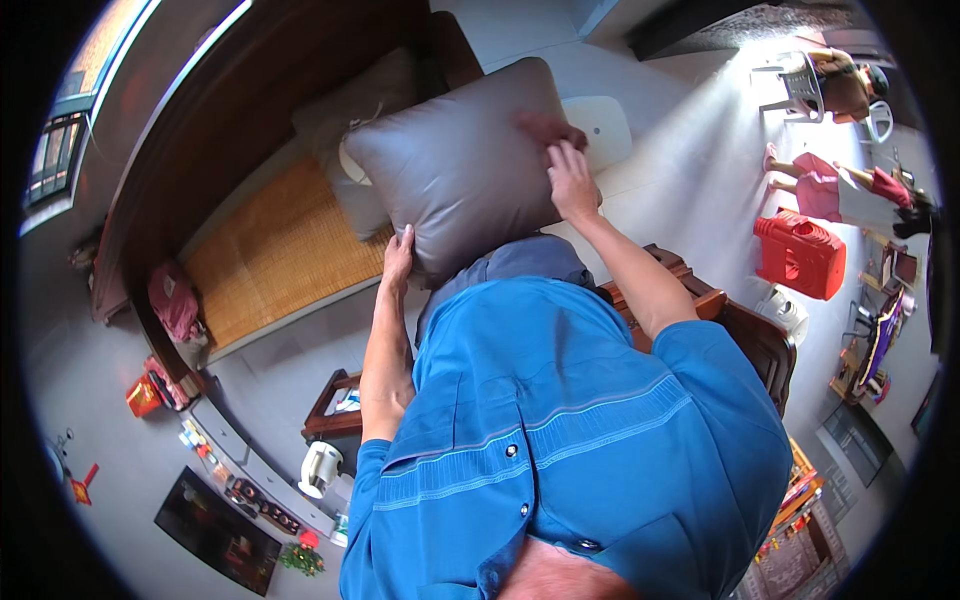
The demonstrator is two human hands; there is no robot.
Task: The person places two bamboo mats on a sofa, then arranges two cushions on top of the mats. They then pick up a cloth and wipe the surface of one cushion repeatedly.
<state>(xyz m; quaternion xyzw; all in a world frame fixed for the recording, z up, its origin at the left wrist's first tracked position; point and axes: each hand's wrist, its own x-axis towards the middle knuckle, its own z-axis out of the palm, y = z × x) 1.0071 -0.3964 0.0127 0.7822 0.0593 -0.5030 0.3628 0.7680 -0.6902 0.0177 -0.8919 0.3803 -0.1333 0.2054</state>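
Observation:
A grey-brown leather-like cushion (pixel 457 165) is tilted up in front of my lap, over a wooden bench seat. My left hand (pixel 400 253) grips its lower left corner, thumb on the face. At the cushion's right edge, my right hand (pixel 574 181) holds a blurred reddish-brown cloth (pixel 546 127) against the surface. Behind it, partly hidden, a second greyish cushion (pixel 351 191) lies on the woven bamboo mat (pixel 289 251) covering the bench seat. A white plastic stool top (pixel 611 133) shows past the cushion's right side.
A dark wooden backrest (pixel 225 127) curves along the left. Pink fabric (pixel 174 300) lies at the mat's far end. Carved wooden furniture (pixel 757 352) stands by my right side, near red plastic stools (pixel 802 255). One person sits on a grey chair (pixel 802 86); another person (pixel 817 184) is nearby.

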